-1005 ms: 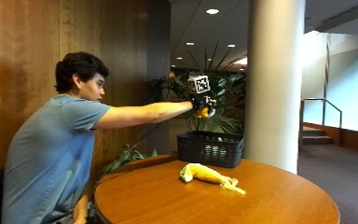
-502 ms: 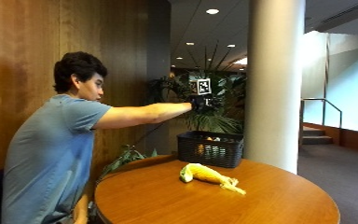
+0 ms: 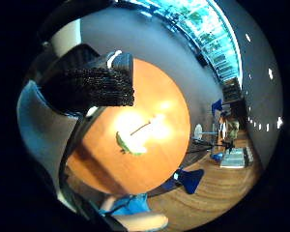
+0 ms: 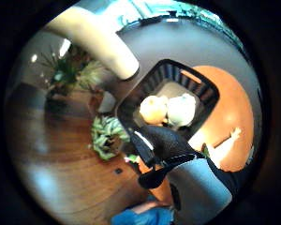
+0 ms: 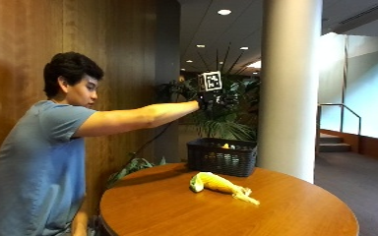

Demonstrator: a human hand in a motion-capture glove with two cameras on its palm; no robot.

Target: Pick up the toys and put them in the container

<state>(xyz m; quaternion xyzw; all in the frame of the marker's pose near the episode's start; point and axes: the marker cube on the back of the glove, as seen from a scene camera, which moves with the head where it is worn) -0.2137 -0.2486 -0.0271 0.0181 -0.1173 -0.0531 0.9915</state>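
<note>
My gloved right hand (image 5: pixel 217 100) is stretched out at arm's length, high above the black basket (image 5: pixel 221 157) at the table's far edge, and holds nothing. From the thumb side palm view the basket (image 4: pixel 203 89) lies below the palm with an orange toy (image 4: pixel 152 108) and a pale toy (image 4: pixel 181 109) side by side inside. A gloved finger (image 4: pixel 163 140) reaches across that view. A yellow corn toy with a green end (image 5: pixel 218 183) lies on the table in front of the basket, also seen as the corn toy (image 3: pixel 134 137) in the little finger side view.
The round wooden table (image 5: pixel 176 211) stands by a wood-panelled wall. A thick white pillar (image 5: pixel 290 83) rises right behind the basket, and potted plants (image 5: pixel 228 123) stand behind it. Blue chairs (image 3: pixel 189 178) sit on the floor beyond the table.
A second ago the hand held an orange toy above the basket. The toy has since dropped into the basket, and the hand stays raised and has shifted slightly right.
</note>
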